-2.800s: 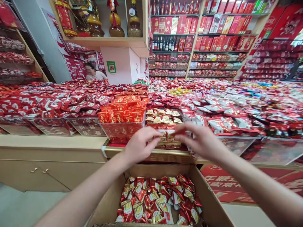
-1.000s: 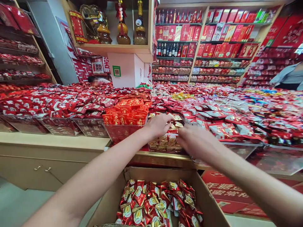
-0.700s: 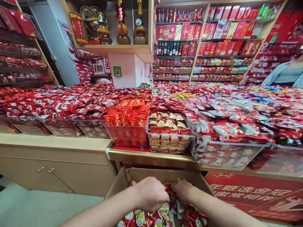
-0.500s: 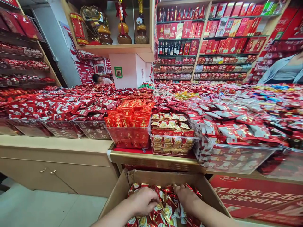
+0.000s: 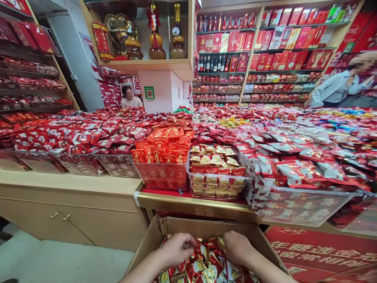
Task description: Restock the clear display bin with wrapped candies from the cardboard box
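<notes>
both hands down in a box of jumbled packets

nearest, the left hand point(image 5: 178, 250) and the right hand point(image 5: 238, 247) reach into a cardboard box point(image 5: 191, 226), where red-and-gold packets point(image 5: 206, 268) are heaped between and just below them. the left hand's fingers are loosely bent at the heap; i cannot tell whether they pinch anything. the right hand's fingers are hidden, so its grip cannot be told either. the packets lie every which way, with no shared long axis; the middle of the heap is inward from each hand, about equally near both.

straight ahead and higher, past the box's far wall, a clear bin point(image 5: 219, 176) on the counter point(image 5: 203, 204) holds gold-and-red packets in neat rows; the right hand is more nearly in line with it. orange-red packets point(image 5: 163, 153) stand to its left. farther back are two people, one at left point(image 5: 131, 102), one at right point(image 5: 335, 89), and tall shelves point(image 5: 251, 51).
</notes>
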Available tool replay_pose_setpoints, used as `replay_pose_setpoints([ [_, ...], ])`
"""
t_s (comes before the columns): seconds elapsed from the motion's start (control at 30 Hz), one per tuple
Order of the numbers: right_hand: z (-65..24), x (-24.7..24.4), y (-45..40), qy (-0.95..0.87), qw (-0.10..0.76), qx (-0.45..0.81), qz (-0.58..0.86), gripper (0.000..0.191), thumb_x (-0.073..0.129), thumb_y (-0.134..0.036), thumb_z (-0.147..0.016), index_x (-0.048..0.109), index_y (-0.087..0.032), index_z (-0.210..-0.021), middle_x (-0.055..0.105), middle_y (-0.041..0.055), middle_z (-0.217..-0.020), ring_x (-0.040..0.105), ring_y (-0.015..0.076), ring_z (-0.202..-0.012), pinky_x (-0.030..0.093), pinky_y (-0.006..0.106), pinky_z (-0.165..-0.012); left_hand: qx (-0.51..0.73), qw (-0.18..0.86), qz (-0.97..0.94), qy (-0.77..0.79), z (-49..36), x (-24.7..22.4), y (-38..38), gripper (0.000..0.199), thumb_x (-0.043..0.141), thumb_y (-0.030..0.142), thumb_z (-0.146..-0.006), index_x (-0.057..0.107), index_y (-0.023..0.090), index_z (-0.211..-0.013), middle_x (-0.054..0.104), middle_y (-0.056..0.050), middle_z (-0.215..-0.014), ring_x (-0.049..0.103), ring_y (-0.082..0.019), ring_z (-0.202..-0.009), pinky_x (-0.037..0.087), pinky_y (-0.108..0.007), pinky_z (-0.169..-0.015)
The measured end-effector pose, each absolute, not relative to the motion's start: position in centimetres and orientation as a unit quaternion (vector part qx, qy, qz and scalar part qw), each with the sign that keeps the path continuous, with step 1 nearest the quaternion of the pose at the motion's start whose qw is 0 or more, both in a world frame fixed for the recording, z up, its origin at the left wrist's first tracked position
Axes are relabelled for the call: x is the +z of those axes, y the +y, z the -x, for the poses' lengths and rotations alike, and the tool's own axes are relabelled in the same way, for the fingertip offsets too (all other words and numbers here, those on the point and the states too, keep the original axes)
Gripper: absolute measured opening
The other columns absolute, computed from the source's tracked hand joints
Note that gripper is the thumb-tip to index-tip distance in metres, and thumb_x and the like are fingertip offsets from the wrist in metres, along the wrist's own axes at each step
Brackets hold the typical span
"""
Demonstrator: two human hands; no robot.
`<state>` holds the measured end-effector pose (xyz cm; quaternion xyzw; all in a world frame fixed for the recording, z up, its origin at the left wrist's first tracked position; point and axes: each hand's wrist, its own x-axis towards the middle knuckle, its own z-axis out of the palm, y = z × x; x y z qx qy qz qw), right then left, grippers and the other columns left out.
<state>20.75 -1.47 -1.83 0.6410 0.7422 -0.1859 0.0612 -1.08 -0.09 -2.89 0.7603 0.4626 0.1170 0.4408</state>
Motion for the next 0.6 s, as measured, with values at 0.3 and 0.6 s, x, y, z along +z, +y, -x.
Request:
replay_pose_setpoints([
  [0.3,-18.9,4.1,-0.4,0.583,-0.306,-0.515,-0.548,0.026,0.045,-0.041,-0.071,0.042,-0.017,-0.06,0.052,-0.0024,-0.05,0.045,0.0079,-0.044,0.034,0.019,-0.043,0.251,0.599,-0.646,0.4,-3.5,2.0,-1.0,0.043,0.052,0.03,-0.071,0.041,0.02,-0.111,0.056,-0.006,-0.101,0.056,-0.012,-0.068,0.041,-0.023,-0.057],
  [0.6,-18.0,2.1,-1.4,0.559,-0.418,-0.505,-0.508,0.032,0.05,-0.042,-0.07,0.055,-0.015,-0.086,0.057,0.0027,-0.073,0.05,0.0123,-0.065,0.041,0.024,-0.059,0.263,0.768,-0.488,0.32,-2.6,2.6,-1.2,0.034,0.053,0.04,-0.072,0.051,0.018,-0.097,0.06,-0.005,-0.089,0.059,-0.012,-0.06,0.034,-0.019,-0.048],
])
